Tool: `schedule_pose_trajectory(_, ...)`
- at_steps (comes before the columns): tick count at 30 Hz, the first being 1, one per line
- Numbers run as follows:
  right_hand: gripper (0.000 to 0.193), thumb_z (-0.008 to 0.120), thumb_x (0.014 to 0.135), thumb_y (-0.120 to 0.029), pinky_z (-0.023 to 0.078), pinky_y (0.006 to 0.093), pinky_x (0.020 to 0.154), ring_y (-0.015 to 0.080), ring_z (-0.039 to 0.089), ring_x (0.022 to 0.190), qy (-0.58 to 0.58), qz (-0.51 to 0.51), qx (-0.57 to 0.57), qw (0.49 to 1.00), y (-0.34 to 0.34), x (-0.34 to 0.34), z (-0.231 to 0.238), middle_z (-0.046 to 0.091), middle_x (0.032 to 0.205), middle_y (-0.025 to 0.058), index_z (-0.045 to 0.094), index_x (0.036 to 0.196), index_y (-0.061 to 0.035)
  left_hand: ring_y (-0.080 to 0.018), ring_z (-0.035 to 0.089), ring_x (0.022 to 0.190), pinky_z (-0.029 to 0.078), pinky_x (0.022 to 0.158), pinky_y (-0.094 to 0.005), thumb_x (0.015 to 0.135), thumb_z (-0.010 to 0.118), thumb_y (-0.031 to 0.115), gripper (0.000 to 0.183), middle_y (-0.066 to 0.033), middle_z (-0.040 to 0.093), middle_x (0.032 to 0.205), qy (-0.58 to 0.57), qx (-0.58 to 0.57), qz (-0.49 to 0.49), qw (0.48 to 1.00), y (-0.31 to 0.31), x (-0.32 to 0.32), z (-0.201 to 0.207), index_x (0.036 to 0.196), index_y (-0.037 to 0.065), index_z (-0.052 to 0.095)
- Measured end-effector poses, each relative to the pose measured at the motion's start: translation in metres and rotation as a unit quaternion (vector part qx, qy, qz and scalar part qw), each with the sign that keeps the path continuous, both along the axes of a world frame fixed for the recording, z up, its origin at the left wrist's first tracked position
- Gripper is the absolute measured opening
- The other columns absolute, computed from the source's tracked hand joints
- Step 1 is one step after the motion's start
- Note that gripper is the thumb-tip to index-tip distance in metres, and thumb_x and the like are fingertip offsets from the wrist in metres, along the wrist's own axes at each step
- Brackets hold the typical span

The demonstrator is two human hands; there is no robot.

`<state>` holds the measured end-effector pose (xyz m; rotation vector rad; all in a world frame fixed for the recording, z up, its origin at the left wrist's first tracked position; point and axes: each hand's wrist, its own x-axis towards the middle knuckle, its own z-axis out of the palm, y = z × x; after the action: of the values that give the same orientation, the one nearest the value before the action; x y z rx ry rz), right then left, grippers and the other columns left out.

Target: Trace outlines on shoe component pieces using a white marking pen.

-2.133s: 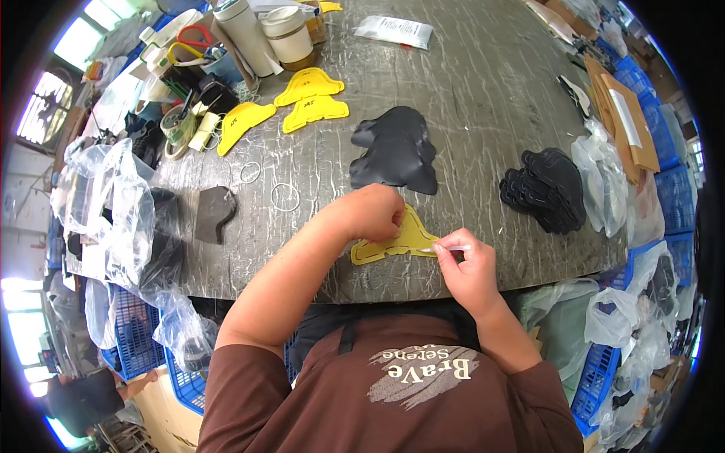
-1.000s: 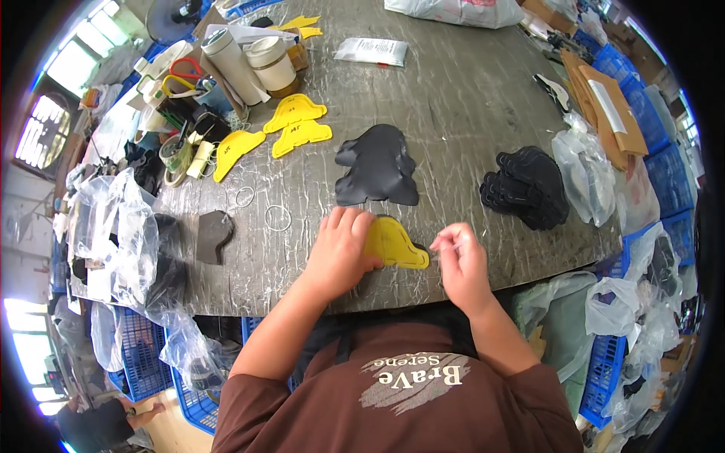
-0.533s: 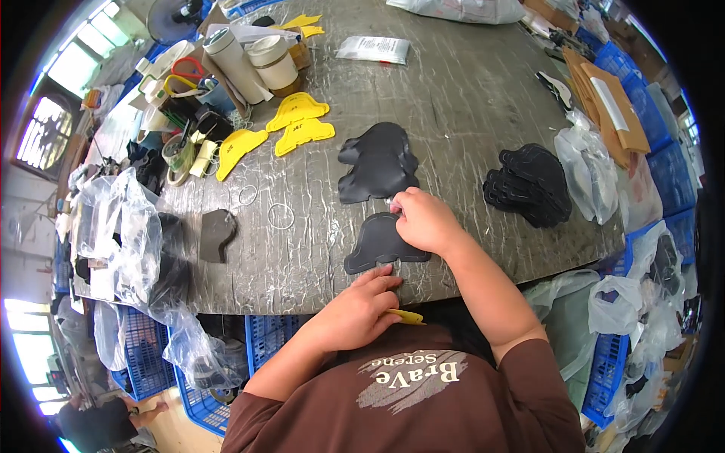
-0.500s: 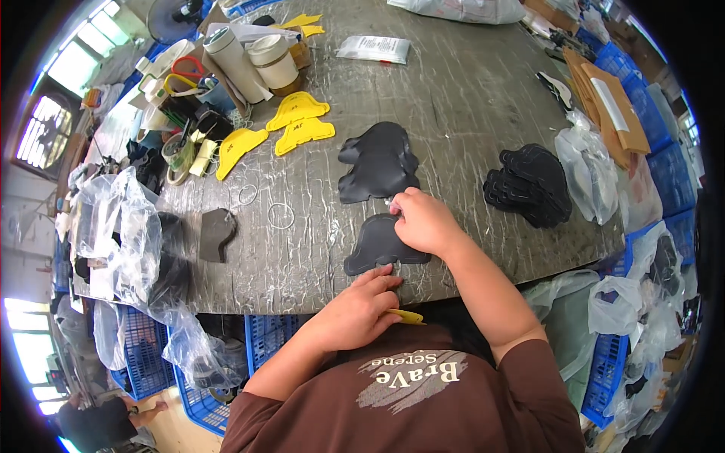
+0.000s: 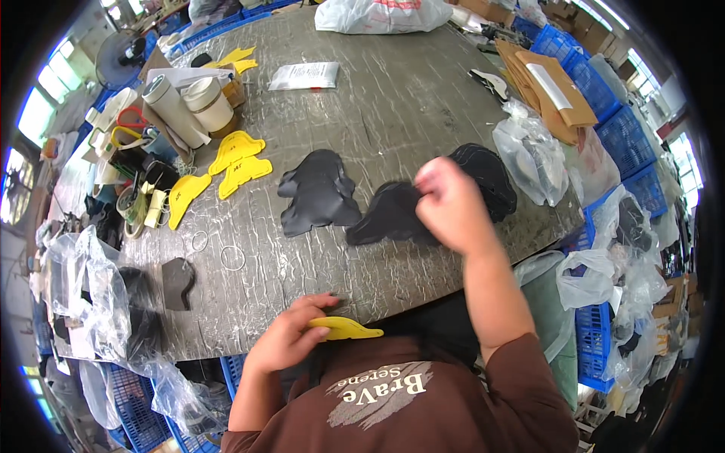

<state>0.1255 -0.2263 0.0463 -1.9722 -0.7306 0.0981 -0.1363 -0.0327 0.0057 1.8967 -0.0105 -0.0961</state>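
At the table's near edge my left hand (image 5: 291, 336) is closed on a curved yellow template (image 5: 346, 329). My right hand (image 5: 451, 208), a little blurred, pinches the right end of a dark, curved shoe-upper piece (image 5: 391, 214). That piece is smeared by motion, and whether it touches the table I cannot tell. Just beyond the hand, a stack of black cut pieces (image 5: 487, 180) with pale outlines is partly hidden. Left of the held piece lies a smooth black pile of pieces (image 5: 317, 192).
Yellow templates (image 5: 236, 155) lie at the left near a cluster of rolls and tools (image 5: 177, 109). A small dark piece (image 5: 178, 283) and clear plastic bags (image 5: 87, 283) are nearer. On the right are a bagged bundle (image 5: 532, 155), brown cardboard (image 5: 555, 87) and blue crates (image 5: 593, 90).
My right hand has carried the dark piece from the near middle toward the stack on the right. My left hand has come off that piece and drawn back, with the yellow template showing more.
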Motion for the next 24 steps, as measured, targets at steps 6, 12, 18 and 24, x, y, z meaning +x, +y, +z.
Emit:
schedule_pose_trajectory(6, 0.026, 0.058, 0.075, 0.001, 0.049, 0.0314, 0.077, 0.0189, 0.063, 0.082, -0.048, -0.187, -0.061, 0.979, -0.09, 0.091, 0.039, 0.065, 0.089, 0.0089, 0.058, 0.101, -0.0027, -0.0303, 0.062, 0.11, 0.045, 0.101, -0.0392, 0.094, 0.054, 0.011, 0.034, -0.0234, 0.061, 0.123, 0.089, -0.361, 0.094, 0.923, 0.032, -0.005, -0.029, 0.121, -0.01, 0.056)
schedule_pose_trajectory(12, 0.024, 0.071, 0.076, -0.013, 0.053, 0.0382, 0.073, 0.028, 0.066, 0.08, -0.102, -0.072, -0.102, 0.987, -0.024, 0.027, 0.021, 0.068, 0.086, 0.0112, 0.066, 0.098, -0.0061, -0.0394, 0.061, 0.111, 0.046, 0.1, -0.0496, 0.091, 0.06, 0.017, 0.042, -0.0277, 0.06, 0.12, 0.02, -0.49, 0.152, 0.858, 0.04, -0.01, -0.051, 0.12, -0.013, 0.054)
schedule_pose_trajectory(18, 0.04, 0.081, 0.071, -0.029, 0.051, 0.0421, 0.078, 0.031, 0.062, 0.094, -0.143, 0.091, -0.28, 0.945, 0.059, -0.017, -0.049, 0.061, 0.098, 0.0102, 0.065, 0.098, -0.005, -0.0332, 0.059, 0.116, 0.043, 0.103, -0.0478, 0.093, 0.057, 0.01, 0.035, -0.0193, 0.062, 0.122, -0.002, -0.57, 0.13, 0.811, 0.049, -0.008, -0.061, 0.124, -0.007, 0.055)
schedule_pose_trajectory(24, 0.03, 0.079, 0.073, -0.022, 0.051, 0.0413, 0.076, 0.0303, 0.062, 0.093, -0.165, 0.113, -0.232, 0.952, 0.061, -0.023, -0.07, 0.061, 0.096, 0.0094, 0.063, 0.092, -0.0059, -0.0332, 0.059, 0.116, 0.043, 0.103, -0.047, 0.093, 0.058, 0.011, 0.035, -0.0188, 0.062, 0.123, -0.016, -0.582, 0.154, 0.798, 0.046, -0.008, -0.061, 0.124, -0.006, 0.054)
